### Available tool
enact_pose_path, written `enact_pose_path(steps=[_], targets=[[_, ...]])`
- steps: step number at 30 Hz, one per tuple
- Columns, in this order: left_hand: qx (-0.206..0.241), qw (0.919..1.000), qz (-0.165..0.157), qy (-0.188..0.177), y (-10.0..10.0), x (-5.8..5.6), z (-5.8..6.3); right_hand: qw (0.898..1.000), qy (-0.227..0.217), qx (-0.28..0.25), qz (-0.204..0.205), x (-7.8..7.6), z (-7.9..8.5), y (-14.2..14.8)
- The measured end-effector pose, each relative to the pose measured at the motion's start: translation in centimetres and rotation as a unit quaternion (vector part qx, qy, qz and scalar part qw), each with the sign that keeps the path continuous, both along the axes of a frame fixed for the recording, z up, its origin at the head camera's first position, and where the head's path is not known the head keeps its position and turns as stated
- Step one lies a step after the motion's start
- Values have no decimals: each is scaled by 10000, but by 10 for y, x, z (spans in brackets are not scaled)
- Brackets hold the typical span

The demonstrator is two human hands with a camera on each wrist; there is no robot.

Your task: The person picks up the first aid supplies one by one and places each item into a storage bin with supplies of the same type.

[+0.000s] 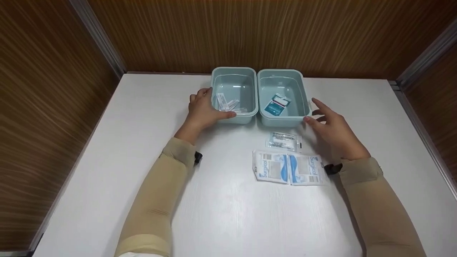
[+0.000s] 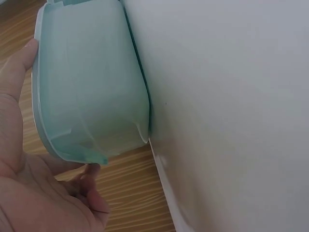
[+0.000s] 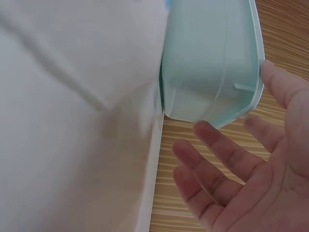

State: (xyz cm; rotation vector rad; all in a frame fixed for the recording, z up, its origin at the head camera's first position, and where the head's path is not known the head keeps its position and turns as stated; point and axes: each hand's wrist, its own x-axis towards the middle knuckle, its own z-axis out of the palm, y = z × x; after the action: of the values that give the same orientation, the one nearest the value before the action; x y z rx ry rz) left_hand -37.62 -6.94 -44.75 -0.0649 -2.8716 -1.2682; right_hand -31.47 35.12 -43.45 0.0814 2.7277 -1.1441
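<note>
While its thumb lies along the near rim, the left hand (image 1: 203,110) grips the near left corner of the left bin (image 1: 244,120), which stands at the far side of the white table (image 1: 214,200). Several small white packets (image 1: 222,102) lie loose toward that bin's near end. Just to the right, rim very close to its neighbour's, the right bin (image 1: 282,122) holds a teal-and-white packet (image 1: 275,107), aslant in its near half. On the near side of the right bin, a clear printed packet (image 1: 284,141) lies flat on the table, and nearer again are two blue-and-white surgical packets (image 1: 285,167), side by side. Farthest right, the right hand (image 1: 334,130) sets its thumb against the near right corner of the right bin, its other fingers spread and clasping nothing. The step in hand looks like steadying or squaring up the pair of bins; the next move seems to call for light, even pressure from both sides without tipping either. Any flat packet would then need catching by an edge.
</note>
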Motion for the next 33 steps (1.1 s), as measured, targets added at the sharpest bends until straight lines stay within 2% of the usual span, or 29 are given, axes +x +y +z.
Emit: enact_pose_path(steps=[6, 14, 19, 24, 33], targets=[[50, 9998, -108, 140, 4, 1, -5, 9987, 438, 259, 66, 9, 9, 6], [-7, 9995, -129, 303, 8, 2, -4, 9957, 673, 590, 219, 45, 18, 23], [-77, 9993, -124, 331, 12, 2, -3, 9917, 744, 792, 682, 71, 13, 35], [12, 9996, -79, 263, 15, 3, -3, 9844, 597, 1023, 1298, 92, 4, 34], [167, 9993, -54, 321, 16, 3, -9, 9723, 540, 1224, 1918, 105, -8, 35]])
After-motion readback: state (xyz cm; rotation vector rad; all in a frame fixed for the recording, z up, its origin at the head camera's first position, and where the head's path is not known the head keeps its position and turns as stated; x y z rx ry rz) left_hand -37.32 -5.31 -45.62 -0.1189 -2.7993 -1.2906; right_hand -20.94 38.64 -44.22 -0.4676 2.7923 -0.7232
